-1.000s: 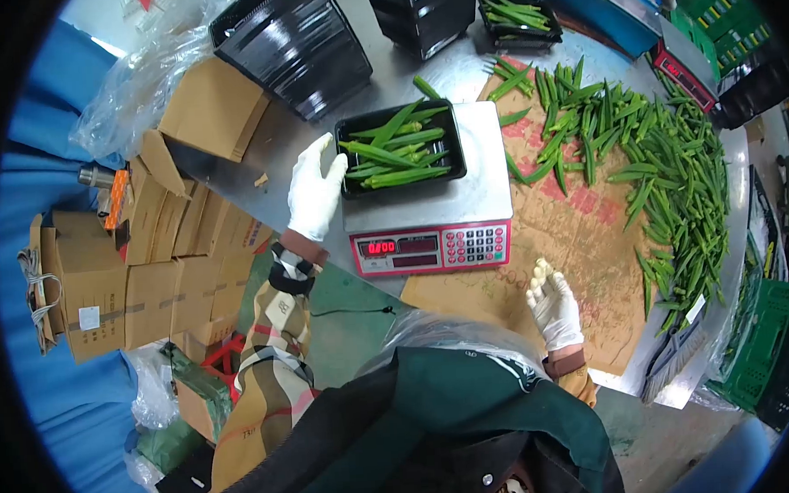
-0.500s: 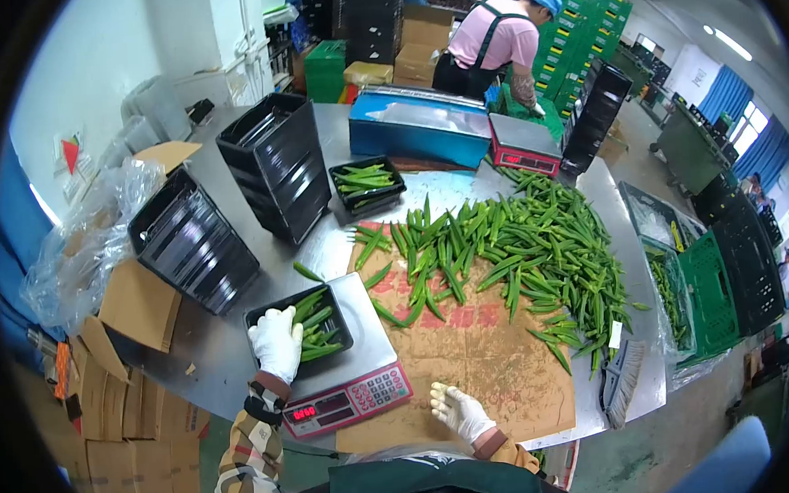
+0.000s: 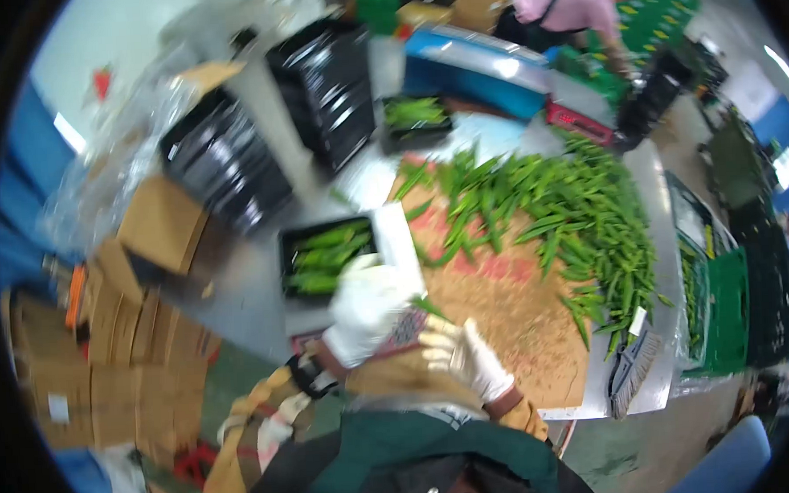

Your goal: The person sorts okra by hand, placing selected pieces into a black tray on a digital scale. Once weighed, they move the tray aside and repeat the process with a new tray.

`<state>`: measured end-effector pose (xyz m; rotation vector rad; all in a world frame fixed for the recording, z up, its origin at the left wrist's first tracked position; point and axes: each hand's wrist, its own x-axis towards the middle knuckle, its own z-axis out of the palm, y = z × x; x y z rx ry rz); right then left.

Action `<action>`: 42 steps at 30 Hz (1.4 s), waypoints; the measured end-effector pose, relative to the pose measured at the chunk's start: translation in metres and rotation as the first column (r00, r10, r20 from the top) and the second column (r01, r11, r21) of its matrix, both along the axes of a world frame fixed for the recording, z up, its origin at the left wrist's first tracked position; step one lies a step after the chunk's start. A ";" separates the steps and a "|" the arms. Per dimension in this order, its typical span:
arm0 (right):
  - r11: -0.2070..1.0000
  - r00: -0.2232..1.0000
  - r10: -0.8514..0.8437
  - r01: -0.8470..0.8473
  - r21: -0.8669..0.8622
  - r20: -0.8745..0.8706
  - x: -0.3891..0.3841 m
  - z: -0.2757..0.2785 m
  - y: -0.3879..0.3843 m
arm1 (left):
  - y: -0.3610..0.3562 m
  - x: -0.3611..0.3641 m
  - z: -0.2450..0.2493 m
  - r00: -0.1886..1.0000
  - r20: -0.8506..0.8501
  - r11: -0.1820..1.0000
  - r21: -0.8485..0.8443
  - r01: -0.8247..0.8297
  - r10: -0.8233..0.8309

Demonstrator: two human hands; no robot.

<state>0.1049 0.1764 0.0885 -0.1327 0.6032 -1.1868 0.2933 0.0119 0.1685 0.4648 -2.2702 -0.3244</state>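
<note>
My left hand, white-gloved and blurred, is over the front of the pink-edged scale, with an okra pod sticking out at its fingertips toward the right. Close by, my right hand is open in its white glove, fingers apart and palm partly up, above the cardboard sheet. A black tray of okra sits on the scale, just beyond my left hand. The scale's keypad is mostly covered by that hand. A big heap of okra spreads over the far right of the cardboard.
Stacks of black trays and another filled tray stand at the back left. Behind are a blue box and a second scale. A brush lies at the right edge. A person in pink works beyond.
My left hand has left the tray and moved right, with an okra pod at its fingertips. My right hand has spread its fingers and come closer to it. The whole view has shifted.
</note>
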 end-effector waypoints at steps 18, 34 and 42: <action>0.905 0.948 -0.234 0.294 0.308 -0.217 -0.019 -0.036 0.029 | -0.075 0.115 -0.038 0.656 0.254 0.579 0.318 -0.751 0.711; 0.832 0.927 -0.179 0.321 0.452 -0.329 -0.024 -0.051 0.011 | -0.240 -0.037 -0.022 0.950 0.065 0.034 0.996 -0.079 0.304; 0.766 0.901 -0.245 0.406 0.497 -0.358 -0.038 -0.056 0.010 | -0.401 -0.164 -0.088 0.643 0.703 0.952 -0.195 -0.238 0.304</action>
